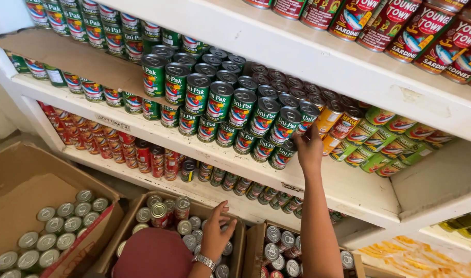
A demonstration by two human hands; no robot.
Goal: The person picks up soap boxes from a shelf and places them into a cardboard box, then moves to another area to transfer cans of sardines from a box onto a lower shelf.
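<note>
My right hand (pixel 309 148) reaches up to the middle shelf (pixel 349 188). Its fingers close around a green can (pixel 306 112) at the right end of a stacked block of green cans (pixel 220 103). My left hand (pixel 215 234), with a metal watch on the wrist, hovers with fingers spread over an open cardboard box (pixel 130 216) holding several silver-topped cans (pixel 186 226). It holds nothing.
Orange and light-green cans (pixel 379 139) lie right of the green stack. Red cans (pixel 117 146) fill the lower shelf and the top shelf (pixel 400 23). Another box of cans (pixel 50 231) sits at the left, a third (pixel 279 252) under my right arm. A maroon rounded cloth shape (pixel 153 255) is at the bottom.
</note>
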